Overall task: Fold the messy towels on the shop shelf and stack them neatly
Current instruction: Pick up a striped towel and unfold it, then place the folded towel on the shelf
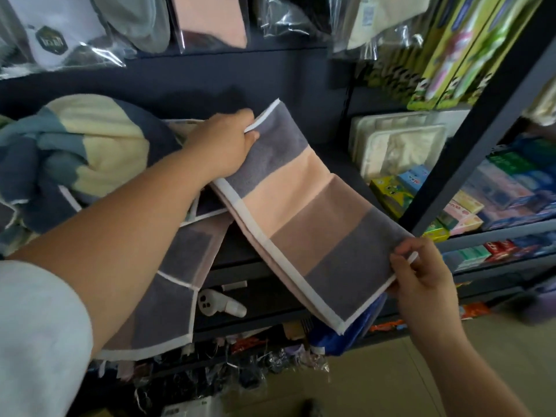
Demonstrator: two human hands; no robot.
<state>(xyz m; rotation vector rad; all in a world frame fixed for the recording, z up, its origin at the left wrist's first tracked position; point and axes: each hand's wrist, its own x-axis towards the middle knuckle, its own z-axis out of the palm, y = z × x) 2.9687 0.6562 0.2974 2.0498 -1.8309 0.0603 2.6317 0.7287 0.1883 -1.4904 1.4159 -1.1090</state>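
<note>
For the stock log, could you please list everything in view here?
shelf: one, dark, holding the towels
striped towel: one, grey, peach, tan, white-edged, held between both hands
second striped towel: one, same colours, hanging over the shelf edge
crumpled towels: count unclear, navy, cream, teal, shelf at left
bagged goods: several, clear wrapping, hanging above
plastic gadget: one, white, lower shelf
small boxes: many, multicoloured, right shelves
left hand: one, grips towel's far end
right hand: one, pinches towel's near corner
</note>
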